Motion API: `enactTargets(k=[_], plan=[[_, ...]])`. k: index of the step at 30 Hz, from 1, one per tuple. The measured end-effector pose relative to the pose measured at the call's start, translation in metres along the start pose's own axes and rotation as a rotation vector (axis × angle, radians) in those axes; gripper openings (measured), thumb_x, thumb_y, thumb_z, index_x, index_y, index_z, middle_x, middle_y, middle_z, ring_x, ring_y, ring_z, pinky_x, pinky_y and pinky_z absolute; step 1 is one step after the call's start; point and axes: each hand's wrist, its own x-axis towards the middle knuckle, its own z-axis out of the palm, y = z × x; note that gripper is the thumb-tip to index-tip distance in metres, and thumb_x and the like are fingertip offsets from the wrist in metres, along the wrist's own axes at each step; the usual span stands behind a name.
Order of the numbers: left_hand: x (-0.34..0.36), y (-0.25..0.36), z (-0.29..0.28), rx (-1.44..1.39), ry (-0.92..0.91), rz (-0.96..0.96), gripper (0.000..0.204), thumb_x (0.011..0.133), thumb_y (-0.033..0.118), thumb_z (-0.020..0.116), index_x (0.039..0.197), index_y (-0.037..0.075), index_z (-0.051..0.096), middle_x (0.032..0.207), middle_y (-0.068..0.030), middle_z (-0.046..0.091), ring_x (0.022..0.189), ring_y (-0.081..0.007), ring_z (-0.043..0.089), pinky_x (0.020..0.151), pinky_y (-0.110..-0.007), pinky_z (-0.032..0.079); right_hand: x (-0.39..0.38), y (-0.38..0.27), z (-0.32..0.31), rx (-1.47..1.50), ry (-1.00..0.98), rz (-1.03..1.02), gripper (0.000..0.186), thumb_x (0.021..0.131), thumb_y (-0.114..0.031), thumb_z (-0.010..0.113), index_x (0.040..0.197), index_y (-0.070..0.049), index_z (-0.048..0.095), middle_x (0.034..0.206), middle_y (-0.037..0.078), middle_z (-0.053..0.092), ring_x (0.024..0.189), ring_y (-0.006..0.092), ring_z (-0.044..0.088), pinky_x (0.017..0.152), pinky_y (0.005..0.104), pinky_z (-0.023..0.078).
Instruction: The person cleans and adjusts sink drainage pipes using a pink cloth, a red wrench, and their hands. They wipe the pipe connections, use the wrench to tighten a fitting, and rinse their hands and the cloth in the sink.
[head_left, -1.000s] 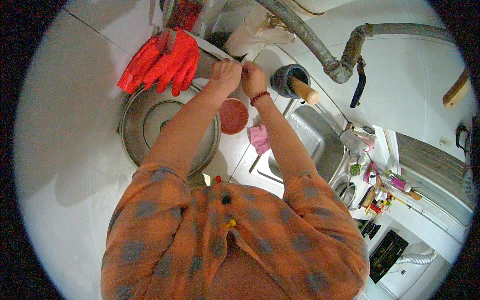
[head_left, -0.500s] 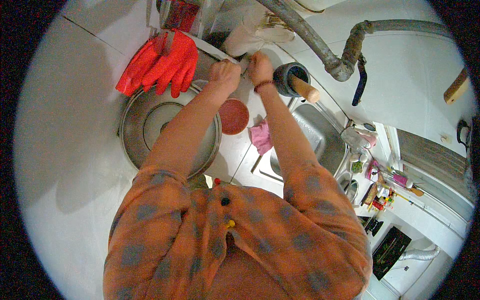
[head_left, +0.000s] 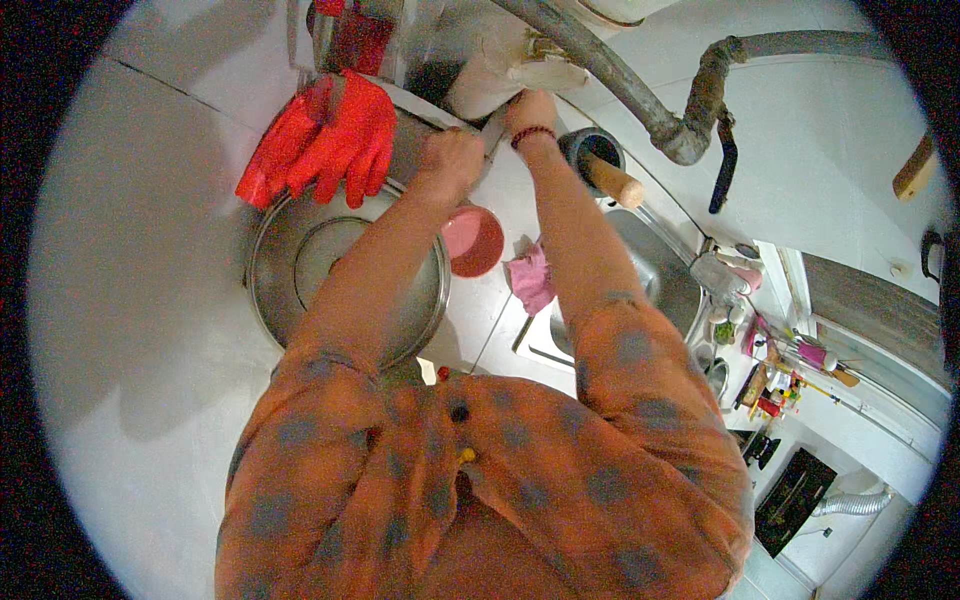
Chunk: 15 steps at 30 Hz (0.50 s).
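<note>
My left hand (head_left: 452, 160) is closed in a fist at the far side of the counter, beyond the wide round metal lid (head_left: 285, 275). What it holds, if anything, is hidden under the knuckles. My right hand (head_left: 531, 110) is curled beside a pale, crumpled bag (head_left: 490, 80); its fingertips face away, so I cannot make out what they grip. A narrow grey strip (head_left: 494, 130) shows between the two hands. Close to my right wrist stands a dark stone mortar (head_left: 578, 147) with a wooden pestle (head_left: 612, 182) leaning out. A small reddish-pink bowl (head_left: 474, 242) sits between my forearms.
Red rubber gloves (head_left: 335, 140) drape over the lid's far edge. A pink cloth (head_left: 531, 278) lies by the metal sink (head_left: 670, 290), under my right forearm. A thick grey pipe (head_left: 610, 75) crosses overhead at the far right. Behind the gloves stands a clear container (head_left: 365, 40).
My right hand has moved slightly farther away, up against the pale bag. My left hand has shifted slightly right and nearer, still closed. The whole view has turned a little.
</note>
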Motion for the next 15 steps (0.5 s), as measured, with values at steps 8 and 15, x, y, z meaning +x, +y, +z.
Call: enactTargets(k=[8, 15], plan=[[-0.002, -0.015, 0.023, 0.016, 0.153, 0.038, 0.016, 0.075, 0.012, 0.053, 0.080, 0.006, 0.068, 0.085, -0.0143, 0.065, 0.081, -0.0266, 0.064, 0.067, -0.039, 0.051, -0.045, -0.015, 0.006, 0.075, -0.020, -0.131, 0.016, 0.079, -0.016, 0.049, 0.084, -0.005, 0.060, 0.086, 0.018, 0.062, 0.085, 0.0346, 0.059, 0.074, 0.0440, 0.047], [0.007, -0.003, 0.007, 0.010, 0.017, -0.011, 0.017, 0.075, 0.011, 0.052, 0.080, 0.006, 0.067, 0.084, -0.0145, 0.065, 0.080, -0.0272, 0.064, 0.069, -0.039, 0.051, 0.019, -0.009, -0.003, 0.017, -0.214, 0.070, 0.028, 0.084, -0.019, 0.044, 0.103, -0.009, 0.061, 0.095, 0.013, 0.063, 0.100, 0.0261, 0.056, 0.092, 0.0366, 0.038]])
